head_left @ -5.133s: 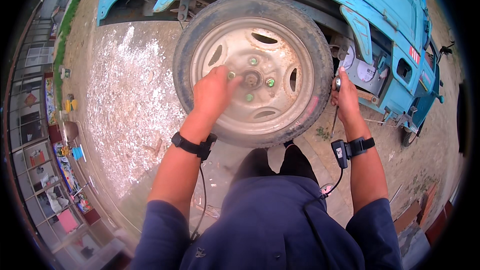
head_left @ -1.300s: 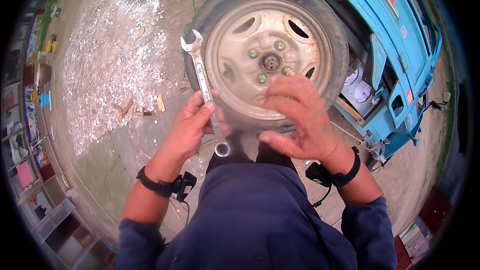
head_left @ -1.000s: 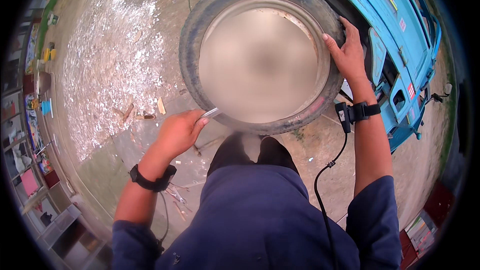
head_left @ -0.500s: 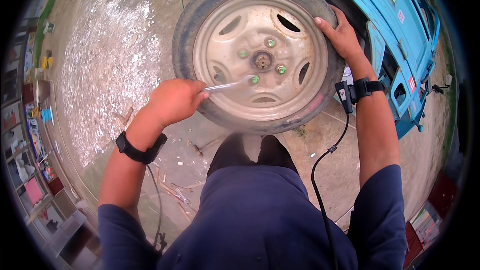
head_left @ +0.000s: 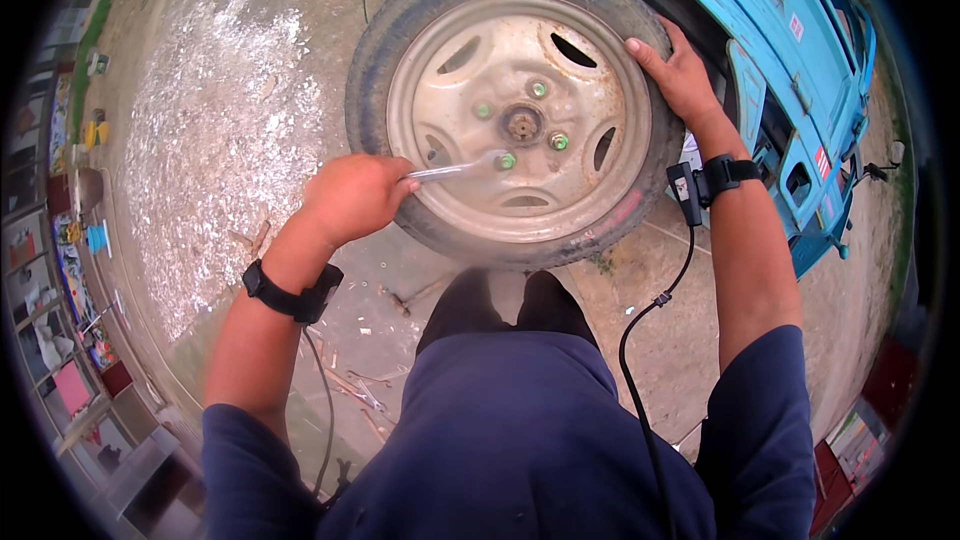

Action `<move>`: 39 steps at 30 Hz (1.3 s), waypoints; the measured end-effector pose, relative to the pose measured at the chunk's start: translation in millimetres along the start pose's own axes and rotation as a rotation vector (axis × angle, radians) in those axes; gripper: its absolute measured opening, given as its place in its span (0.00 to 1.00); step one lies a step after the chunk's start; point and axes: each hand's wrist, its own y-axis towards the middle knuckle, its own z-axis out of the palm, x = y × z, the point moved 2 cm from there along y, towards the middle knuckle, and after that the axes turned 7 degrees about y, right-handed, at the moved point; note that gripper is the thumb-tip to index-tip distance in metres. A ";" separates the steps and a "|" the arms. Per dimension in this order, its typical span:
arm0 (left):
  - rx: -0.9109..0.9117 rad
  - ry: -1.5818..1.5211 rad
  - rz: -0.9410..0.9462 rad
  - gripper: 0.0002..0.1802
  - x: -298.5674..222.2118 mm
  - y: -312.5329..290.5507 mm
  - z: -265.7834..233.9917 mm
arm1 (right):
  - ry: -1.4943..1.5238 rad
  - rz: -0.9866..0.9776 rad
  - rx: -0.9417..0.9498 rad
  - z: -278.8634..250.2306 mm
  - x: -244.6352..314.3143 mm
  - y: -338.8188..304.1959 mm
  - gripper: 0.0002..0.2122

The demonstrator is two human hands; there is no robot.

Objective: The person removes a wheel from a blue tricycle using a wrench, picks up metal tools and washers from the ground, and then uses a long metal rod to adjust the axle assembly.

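My left hand (head_left: 358, 198) is closed round the handle of a silver wrench (head_left: 446, 172). The wrench's far end meets the lowest of several green-painted lug nuts (head_left: 508, 161) on a beige, rust-spotted wheel rim (head_left: 478, 208). At the middle of the rim sits a dark hub with a nut (head_left: 521, 125). The upper right edge of the black tire (head_left: 385, 50) is gripped by my right hand (head_left: 687, 75), its thumb on the sidewall and the other fingers partly hidden behind the tread.
A turquoise vehicle body (head_left: 800, 80) stands close to the right of the wheel. Wrenches and other tools (head_left: 365, 390) lie on the ground near my left leg, with a hammer (head_left: 402, 300) farther ahead. Cables hang from both wrist straps. Shelves (head_left: 75, 380) line the far left.
Both hands keep their holds, and the wrench stays at the same lug nut. My left forearm has shifted slightly to the right; the wheel looks almost unchanged.
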 end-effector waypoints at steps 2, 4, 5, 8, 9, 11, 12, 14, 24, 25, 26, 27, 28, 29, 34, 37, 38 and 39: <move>0.007 0.001 -0.025 0.12 -4.4 -1.0 -1.7 | -0.021 0.001 -0.019 1.5 0.7 0.9 0.47; 0.015 -0.007 -0.056 0.12 -7.3 -2.3 -0.7 | -0.043 0.005 -0.031 2.0 1.3 1.7 0.47; 0.018 -0.009 -0.071 0.11 -7.6 -3.2 0.6 | -0.054 0.009 -0.034 1.9 2.1 1.4 0.47; -0.108 0.058 -0.022 0.13 -5.4 -11.2 11.5 | -0.050 0.005 -0.057 3.9 12.6 -6.2 0.47; -0.131 0.139 -0.002 0.14 -0.6 -13.2 9.5 | -0.042 0.001 -0.067 5.1 16.0 -9.5 0.47; -0.175 0.298 0.050 0.15 5.5 -16.0 -0.3 | -0.007 0.060 -0.097 1.4 -1.5 -18.9 0.46; -0.200 0.337 0.050 0.16 9.9 -14.3 -2.6 | 0.010 0.090 -0.113 1.1 -11.3 -24.1 0.46; -0.249 0.422 0.041 0.17 16.6 -9.1 -9.2 | -0.003 0.041 -0.187 4.5 -21.4 -36.2 0.46; -0.231 0.459 0.055 0.19 25.4 -0.8 -7.2 | -0.050 0.062 -0.281 10.9 -25.8 -48.3 0.45; -0.242 0.438 0.060 0.19 25.4 -1.5 -6.3 | -0.059 0.067 -0.280 10.9 -24.2 -47.7 0.45; -0.253 0.417 0.064 0.19 25.2 -2.5 -5.5 | -0.068 0.071 -0.280 10.0 -21.3 -46.8 0.45; -0.231 0.404 0.035 0.19 24.5 -4.2 -3.8 | -0.076 0.075 -0.279 10.2 -18.9 -46.5 0.45; -0.209 0.388 0.010 0.19 22.1 -5.0 -2.1 | -0.074 0.079 -0.283 9.7 -17.8 -47.2 0.44; -0.188 0.372 -0.015 0.19 20.4 -7.6 -0.1 | -0.072 0.083 -0.288 9.1 -16.8 -49.0 0.44; -0.196 0.157 -0.224 0.20 0.4 -47.0 64.3 | 0.065 0.118 -0.278 16.3 -19.7 -64.9 0.42; -0.125 -0.060 -0.347 0.18 -28.4 -53.7 83.9 | 0.111 0.100 -0.338 15.3 -36.8 -75.8 0.42; -0.068 -0.140 -0.400 0.17 -39.0 -61.6 92.8 | 0.112 0.101 -0.351 16.4 -37.9 -80.3 0.42; -0.117 -0.193 -0.374 0.16 -47.7 -68.0 101.9 | 0.112 0.102 -0.364 17.0 -38.4 -84.6 0.42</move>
